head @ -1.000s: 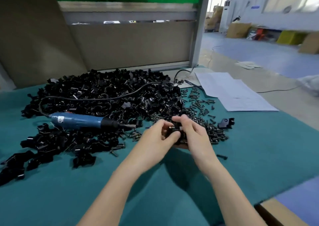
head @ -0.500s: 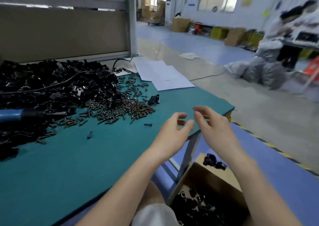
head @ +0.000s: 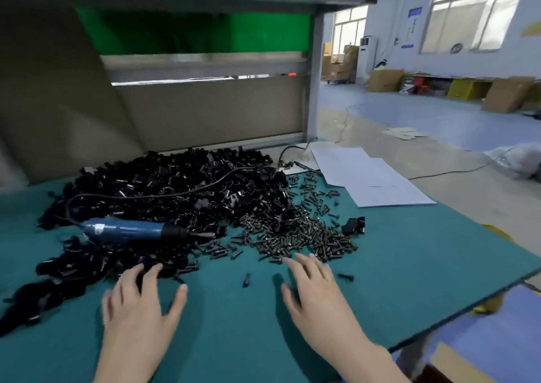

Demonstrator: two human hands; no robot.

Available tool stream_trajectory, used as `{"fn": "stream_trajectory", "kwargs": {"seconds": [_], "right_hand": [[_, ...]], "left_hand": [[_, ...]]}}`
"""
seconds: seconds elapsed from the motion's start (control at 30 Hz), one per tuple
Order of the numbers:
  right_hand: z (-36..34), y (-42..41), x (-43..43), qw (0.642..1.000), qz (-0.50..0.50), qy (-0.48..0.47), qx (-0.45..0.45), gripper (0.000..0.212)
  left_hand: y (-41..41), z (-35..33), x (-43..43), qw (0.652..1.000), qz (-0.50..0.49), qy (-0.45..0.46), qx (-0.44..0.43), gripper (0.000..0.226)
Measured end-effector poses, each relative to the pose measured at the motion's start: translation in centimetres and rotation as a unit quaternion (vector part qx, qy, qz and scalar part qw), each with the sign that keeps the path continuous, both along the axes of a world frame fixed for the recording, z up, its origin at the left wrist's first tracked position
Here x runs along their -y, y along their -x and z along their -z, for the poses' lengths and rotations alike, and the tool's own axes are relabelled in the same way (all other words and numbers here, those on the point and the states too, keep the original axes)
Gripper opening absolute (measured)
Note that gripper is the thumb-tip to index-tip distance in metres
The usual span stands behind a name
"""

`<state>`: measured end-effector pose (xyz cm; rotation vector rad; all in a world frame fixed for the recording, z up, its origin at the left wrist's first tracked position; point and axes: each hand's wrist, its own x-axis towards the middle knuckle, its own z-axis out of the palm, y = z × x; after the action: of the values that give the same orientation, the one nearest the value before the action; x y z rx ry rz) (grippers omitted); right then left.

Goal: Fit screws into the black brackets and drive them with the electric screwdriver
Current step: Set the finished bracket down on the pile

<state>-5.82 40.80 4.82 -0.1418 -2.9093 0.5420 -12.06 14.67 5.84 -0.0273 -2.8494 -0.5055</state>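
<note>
A big heap of black brackets [head: 175, 189] covers the back left of the green mat [head: 409, 265]. On the heap lies the blue electric screwdriver [head: 128, 229], tip pointing right, its black cord looping back over the pile. To the right of it spreads a pile of dark screws [head: 295, 236]. One bracket [head: 354, 226] lies alone at the pile's right edge. My left hand [head: 140, 309] hovers with fingers spread, fingertips at the near edge of the brackets. With straight fingers and nothing in it, my right hand [head: 316, 297] reaches toward the near edge of the screws.
Loose screws [head: 246, 280] lie on the mat between my hands. White paper sheets [head: 369, 177] lie at the back right corner. A beige panel stands behind the heap. The table edge runs diagonally at the right, with a cardboard box [head: 456, 362] below it.
A second ago both hands held a bracket together. Half a second ago they opened over the box beside the table. Now both hands are back over the mat, empty.
</note>
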Motion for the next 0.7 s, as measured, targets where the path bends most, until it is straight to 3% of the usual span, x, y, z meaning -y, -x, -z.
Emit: {"fn": "stream_trajectory", "kwargs": {"seconds": [0.1, 0.2, 0.4, 0.53, 0.7], "right_hand": [[0.4, 4.0, 3.1, 1.0, 0.001, -0.014, 0.005, 0.056], [0.4, 8.0, 5.2, 0.999, 0.0, -0.028, -0.016, 0.057], [-0.4, 14.9, 6.4, 0.997, -0.007, -0.028, -0.069, 0.056], [-0.2, 17.4, 6.2, 0.997, -0.014, -0.027, -0.07, 0.059], [0.1, 17.5, 6.0, 0.996, 0.022, -0.032, -0.083, 0.06]], "left_hand": [[2.1, 0.2, 0.2, 0.998, -0.034, 0.016, 0.049, 0.08], [4.5, 0.3, -0.4, 0.998, -0.017, 0.044, 0.044, 0.079], [8.2, 0.4, -0.8, 0.998, 0.002, 0.067, 0.014, 0.064], [8.9, 1.1, -0.4, 0.997, 0.059, 0.03, -0.047, 0.033], [9.0, 1.2, -0.7, 0.992, 0.085, 0.02, -0.087, 0.03]]}}
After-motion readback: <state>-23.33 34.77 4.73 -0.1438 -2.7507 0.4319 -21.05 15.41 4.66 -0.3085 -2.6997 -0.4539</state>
